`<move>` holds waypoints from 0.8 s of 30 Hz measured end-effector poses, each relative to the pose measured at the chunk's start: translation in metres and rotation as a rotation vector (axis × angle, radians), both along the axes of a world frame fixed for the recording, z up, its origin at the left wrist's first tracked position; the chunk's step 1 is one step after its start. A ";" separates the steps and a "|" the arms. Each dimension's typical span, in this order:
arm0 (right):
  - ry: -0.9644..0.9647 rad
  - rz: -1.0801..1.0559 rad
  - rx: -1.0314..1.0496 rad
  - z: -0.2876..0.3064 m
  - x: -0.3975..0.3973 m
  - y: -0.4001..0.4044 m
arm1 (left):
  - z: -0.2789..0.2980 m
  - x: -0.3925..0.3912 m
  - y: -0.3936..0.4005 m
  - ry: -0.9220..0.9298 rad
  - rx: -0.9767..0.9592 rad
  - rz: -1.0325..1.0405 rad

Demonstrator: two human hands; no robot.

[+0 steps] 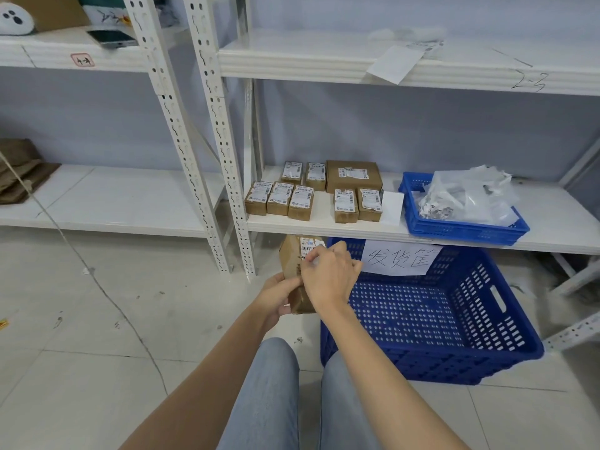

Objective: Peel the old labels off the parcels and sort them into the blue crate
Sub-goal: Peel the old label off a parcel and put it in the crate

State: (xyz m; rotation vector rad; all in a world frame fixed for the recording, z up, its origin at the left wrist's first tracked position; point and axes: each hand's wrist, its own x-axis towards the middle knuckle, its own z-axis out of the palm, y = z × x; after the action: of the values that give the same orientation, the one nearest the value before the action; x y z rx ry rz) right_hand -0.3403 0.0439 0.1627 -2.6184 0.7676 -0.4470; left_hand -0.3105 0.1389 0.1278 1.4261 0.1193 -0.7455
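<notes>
Bare forearms, no sleeves, light blue jeans

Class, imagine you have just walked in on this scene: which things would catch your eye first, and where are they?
First, the two hands at centre: the left hand holds a brown parcel while the right hand picks at its label. Right of them a big blue crate sits on the floor, and labelled parcels line the low shelf above.
</notes>
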 end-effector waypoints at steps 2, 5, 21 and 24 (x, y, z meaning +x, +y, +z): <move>0.020 0.002 -0.021 -0.003 0.001 -0.002 | -0.001 -0.001 -0.002 0.003 0.004 0.005; 0.032 0.041 0.058 -0.005 0.003 -0.004 | -0.001 -0.001 -0.002 -0.001 -0.002 -0.004; 0.018 -0.002 0.214 -0.006 0.010 -0.001 | 0.002 -0.005 -0.004 0.039 -0.035 0.003; 0.002 -0.009 0.219 -0.007 0.011 -0.001 | 0.004 -0.004 -0.005 0.047 -0.042 0.001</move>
State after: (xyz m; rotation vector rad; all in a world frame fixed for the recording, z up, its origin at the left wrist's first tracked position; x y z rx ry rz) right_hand -0.3296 0.0428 0.1558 -2.4127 0.7825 -0.3423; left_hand -0.3149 0.1342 0.1314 1.3690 0.1404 -0.7766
